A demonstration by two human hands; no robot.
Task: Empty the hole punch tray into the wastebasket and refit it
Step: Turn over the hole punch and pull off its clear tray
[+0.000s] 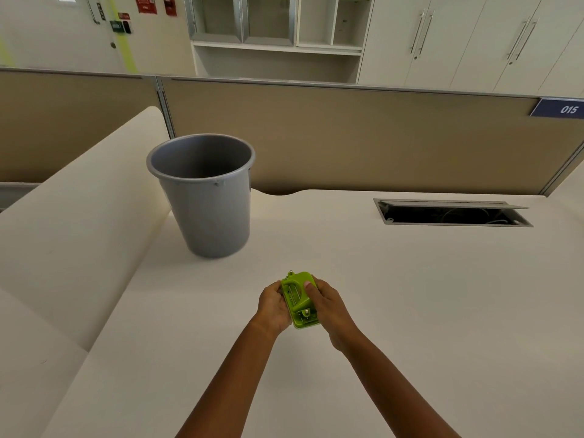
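A lime-green hole punch (300,298) is held between both hands just above the white desk (410,295), its metal punch parts facing up. My left hand (273,306) grips its left side, fingers curled under it. My right hand (327,303) wraps its right side, thumb pressed on top of the green handle. Whether the tray is on or off the punch is hidden by my fingers. A grey plastic wastebasket (205,197) stands upright on the desk, behind and to the left of the hands, its mouth open upward.
A cream raised ledge (79,222) runs along the left of the desk beside the wastebasket. An open cable hatch (452,213) lies in the desk at the back right. A tan partition (347,137) closes the far edge, with cabinets beyond.
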